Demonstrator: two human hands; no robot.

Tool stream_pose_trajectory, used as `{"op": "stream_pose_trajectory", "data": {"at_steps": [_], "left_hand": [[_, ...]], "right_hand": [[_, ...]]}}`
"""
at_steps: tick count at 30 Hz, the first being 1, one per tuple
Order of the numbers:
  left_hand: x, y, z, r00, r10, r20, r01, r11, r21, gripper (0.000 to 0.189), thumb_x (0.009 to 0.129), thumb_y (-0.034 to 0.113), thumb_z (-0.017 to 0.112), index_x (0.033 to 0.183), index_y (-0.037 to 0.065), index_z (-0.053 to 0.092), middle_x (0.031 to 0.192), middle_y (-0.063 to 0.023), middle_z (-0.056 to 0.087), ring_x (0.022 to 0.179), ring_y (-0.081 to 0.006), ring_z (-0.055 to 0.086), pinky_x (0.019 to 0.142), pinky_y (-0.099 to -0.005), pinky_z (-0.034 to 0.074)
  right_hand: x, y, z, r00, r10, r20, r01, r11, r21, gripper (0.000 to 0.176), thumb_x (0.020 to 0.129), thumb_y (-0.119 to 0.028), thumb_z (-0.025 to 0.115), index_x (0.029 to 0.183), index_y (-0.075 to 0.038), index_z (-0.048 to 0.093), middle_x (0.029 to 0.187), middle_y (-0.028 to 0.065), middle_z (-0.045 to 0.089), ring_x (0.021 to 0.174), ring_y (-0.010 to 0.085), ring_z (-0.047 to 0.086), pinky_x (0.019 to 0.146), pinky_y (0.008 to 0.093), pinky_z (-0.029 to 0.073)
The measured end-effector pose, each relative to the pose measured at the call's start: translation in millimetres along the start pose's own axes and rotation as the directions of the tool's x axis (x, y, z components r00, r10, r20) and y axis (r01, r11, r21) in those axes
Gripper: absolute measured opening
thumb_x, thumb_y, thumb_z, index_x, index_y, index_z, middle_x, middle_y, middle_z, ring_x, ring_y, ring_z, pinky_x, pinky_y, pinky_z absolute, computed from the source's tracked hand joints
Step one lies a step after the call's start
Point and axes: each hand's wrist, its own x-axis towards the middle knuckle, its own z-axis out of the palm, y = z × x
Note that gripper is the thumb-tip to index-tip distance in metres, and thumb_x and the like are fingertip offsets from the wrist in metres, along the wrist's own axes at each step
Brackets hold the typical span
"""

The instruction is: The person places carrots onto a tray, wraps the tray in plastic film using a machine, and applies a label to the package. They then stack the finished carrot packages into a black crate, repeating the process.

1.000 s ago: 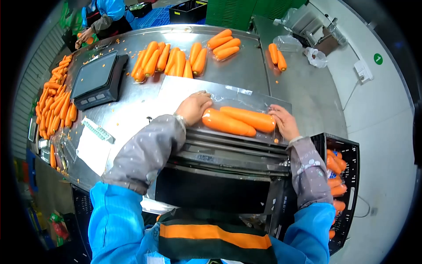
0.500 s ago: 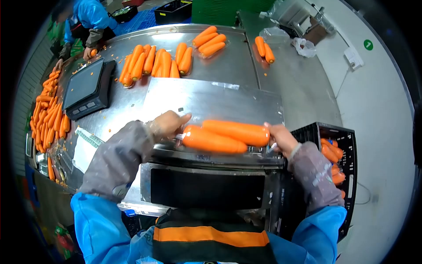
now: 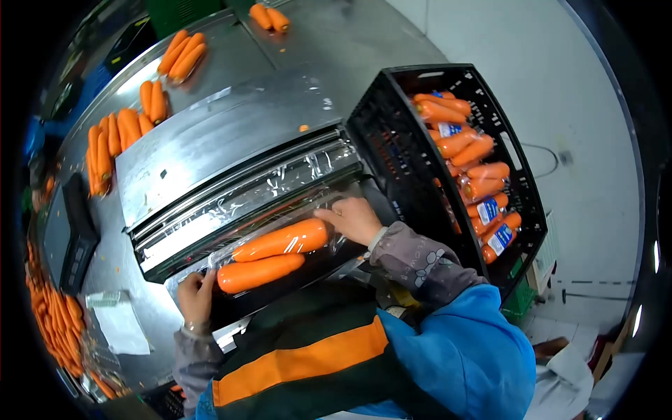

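Observation:
Two large carrots [image 3: 280, 240] lie side by side over the black front plate [image 3: 318, 266] of a wrapping machine, with glossy clear plastic film [image 3: 234, 243] over them. At their left end my left hand [image 3: 196, 297] pinches the film between thumb and fingers. My right hand [image 3: 355, 218] is closed on the film at the right end, its fingertips touching the upper carrot. Behind the carrots run the machine's metal rollers [image 3: 241, 199], with stretched film across them.
To the right stands a black crate [image 3: 381, 133] holding several wrapped carrot packs [image 3: 483, 185], some with blue labels. Several carrots [image 3: 105, 150] lie behind the machine's metal top [image 3: 203, 133]. A scale [image 3: 70, 231] and a carrot pile [image 3: 52, 318] are at left.
My view has swung right, bringing the crate fully into sight. The two carrots, held up between my hands before, are now lower, over the black plate, with both hands at the film ends.

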Motion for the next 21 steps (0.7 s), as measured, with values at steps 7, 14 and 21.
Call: {"op": "stream_pose_trajectory", "data": {"at_steps": [7, 14, 21], "left_hand": [[-7.3, 18.4, 28.5, 0.91, -0.242, -0.335, -0.013, 0.795, -0.607, 0.031, 0.094, 0.019, 0.052, 0.068, 0.006, 0.045, 0.062, 0.0047, 0.04, 0.056, -0.0035, 0.033, 0.051, -0.02, 0.027], [-22.9, -3.2, 23.3, 0.844, -0.147, -0.516, -0.129, 0.878, -0.461, 0.026, 0.094, 0.014, 0.052, 0.07, 0.004, 0.047, 0.061, 0.0056, 0.038, 0.056, -0.0045, 0.03, 0.048, -0.0213, 0.027], [-13.1, 11.8, 20.7, 0.85, 0.352, -0.391, -0.093, 0.832, 0.547, 0.008, 0.075, 0.007, 0.064, 0.075, 0.008, 0.057, 0.07, -0.0087, 0.056, 0.066, -0.0274, 0.054, 0.056, -0.0383, 0.041]], "right_hand": [[-23.2, 10.0, 37.5, 0.916, 0.189, -0.354, 0.02, 0.86, 0.51, 0.026, 0.086, -0.024, 0.06, 0.078, 0.0, 0.058, 0.061, 0.014, 0.055, 0.055, 0.0235, 0.053, 0.055, 0.0349, 0.042], [-47.4, 18.3, 48.1, 0.935, 0.288, -0.207, -0.022, 0.629, 0.777, 0.016, 0.088, -0.016, 0.059, 0.083, -0.002, 0.054, 0.064, 0.008, 0.054, 0.059, 0.0131, 0.052, 0.056, 0.0293, 0.042], [-17.5, 5.2, 43.1, 0.763, -0.485, -0.428, 0.369, 0.87, -0.328, 0.009, 0.081, -0.013, 0.061, 0.076, -0.009, 0.055, 0.066, 0.01, 0.055, 0.061, 0.0301, 0.051, 0.056, 0.0389, 0.039]]}}
